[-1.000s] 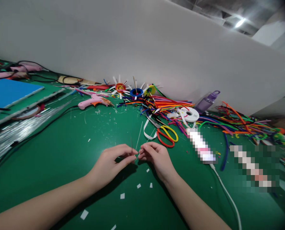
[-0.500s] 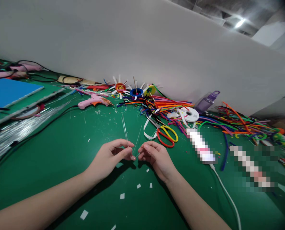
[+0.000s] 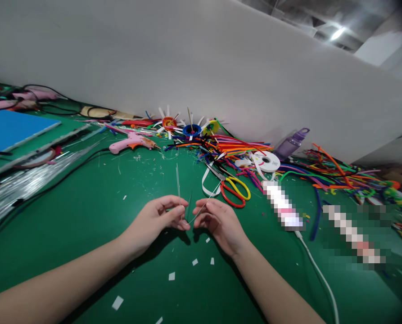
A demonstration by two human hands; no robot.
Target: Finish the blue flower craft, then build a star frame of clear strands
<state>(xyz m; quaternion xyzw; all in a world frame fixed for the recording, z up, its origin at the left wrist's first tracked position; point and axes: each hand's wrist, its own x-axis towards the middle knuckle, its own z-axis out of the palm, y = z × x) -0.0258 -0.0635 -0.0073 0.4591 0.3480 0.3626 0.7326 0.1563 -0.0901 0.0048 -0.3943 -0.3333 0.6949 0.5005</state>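
Low over the green table (image 3: pixel 96 216), my left hand (image 3: pixel 163 215) pinches thin clear strands (image 3: pixel 178 181) that stand up above its fingertips. My right hand (image 3: pixel 221 220) is a small gap to the right, its thumb and fingertips closed on a fine strand (image 3: pixel 213 192) that slants up to the right. This strand dips between the two hands and seems to run into my left fingertips. Whether it is one bent strand or several is too fine to tell. Yellow-and-red-handled scissors (image 3: pixel 232 189) lie just beyond my right hand.
A pink glue gun (image 3: pixel 131 143) lies at back left, near silvery strands (image 3: pixel 35 173) and a blue board (image 3: pixel 15 130). Pipe cleaners (image 3: pixel 241 146), a white ribbon spool (image 3: pixel 266 161) and a purple bottle (image 3: pixel 291 143) line the back. White paper bits (image 3: pixel 172 276) lie in front.
The strands above my left hand have swung slightly right and more upright. The strand at my right hand now slants further up to the right. Both hands have barely shifted.
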